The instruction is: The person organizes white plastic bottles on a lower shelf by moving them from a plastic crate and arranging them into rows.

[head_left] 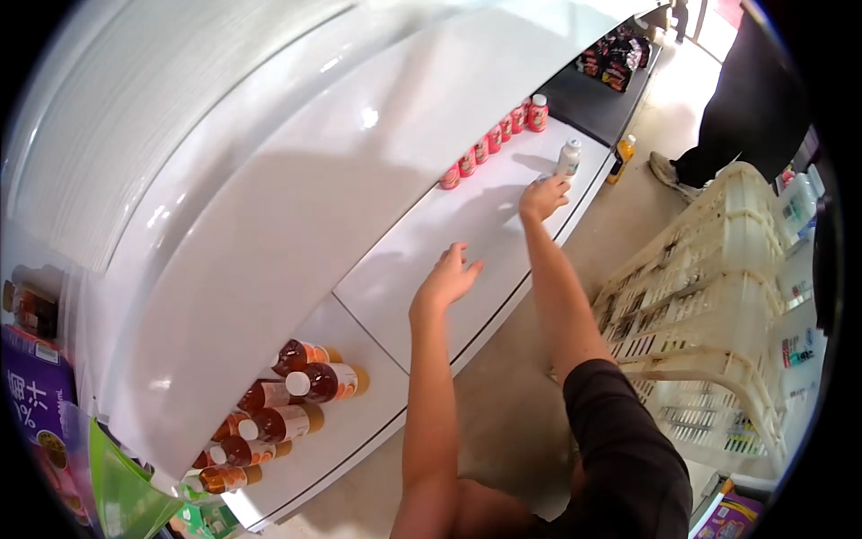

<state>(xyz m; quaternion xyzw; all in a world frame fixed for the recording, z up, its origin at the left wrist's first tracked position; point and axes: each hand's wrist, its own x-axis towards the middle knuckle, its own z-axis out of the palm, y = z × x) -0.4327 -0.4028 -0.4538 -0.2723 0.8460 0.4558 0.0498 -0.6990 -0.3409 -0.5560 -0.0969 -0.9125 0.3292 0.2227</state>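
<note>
Two bare hands of yours are over the white shelf [485, 235], with the centre of your view as the middle of the clock. Your left hand [449, 277], close to that centre, is open and holds nothing, its thumb and fingers apart. Your right hand [545, 197], toward two o'clock, has its fingers loosely bent at the base of the white bottle [568, 158]; I cannot tell whether they grip it or only lie beside it. That bottle stands upright near the shelf's front edge. At one o'clock, a row of red bottles [495, 138] runs along the shelf, well apart from your left hand. At eight o'clock you have a group of amber bottles [287, 419], several with white caps. An orange bottle [621, 160] is on the floor at two o'clock, just past the shelf edge, near a person's shoe [666, 171]. Cream plastic baskets [732, 269] fill three o'clock, to the right of your right forearm.
</note>
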